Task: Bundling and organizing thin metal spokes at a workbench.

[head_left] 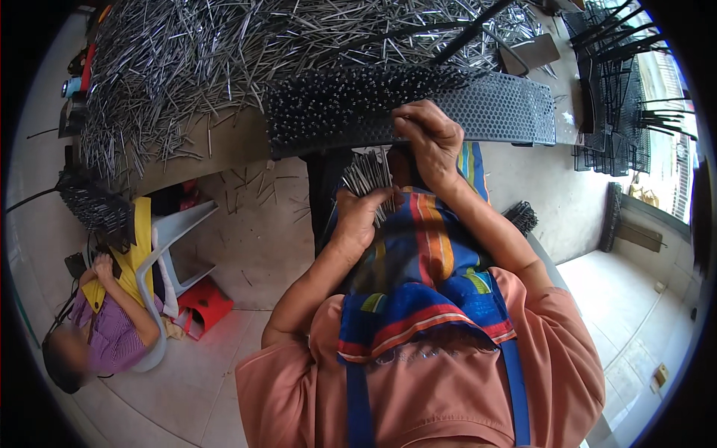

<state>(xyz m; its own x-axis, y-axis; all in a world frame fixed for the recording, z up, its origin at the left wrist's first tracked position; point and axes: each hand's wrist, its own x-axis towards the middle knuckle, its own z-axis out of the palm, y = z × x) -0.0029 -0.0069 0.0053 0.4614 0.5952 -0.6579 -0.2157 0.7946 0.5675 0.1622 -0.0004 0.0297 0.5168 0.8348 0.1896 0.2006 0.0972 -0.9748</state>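
Observation:
My left hand is closed round a bundle of thin metal rods, which fan out from its top above my lap. My right hand hovers at the near edge of a long perforated tray, its fingers curled into a pinch. Whether a rod is between those fingertips I cannot make out. Upright dark rods fill the holes over the tray's left part and along its far edge. Bare holes show on the right part.
Loose metal rods lie heaped across the table beyond the tray. A dark bar slants above them. Racks with black rods stand at the right. A person sits at left on a grey chair, near a red container.

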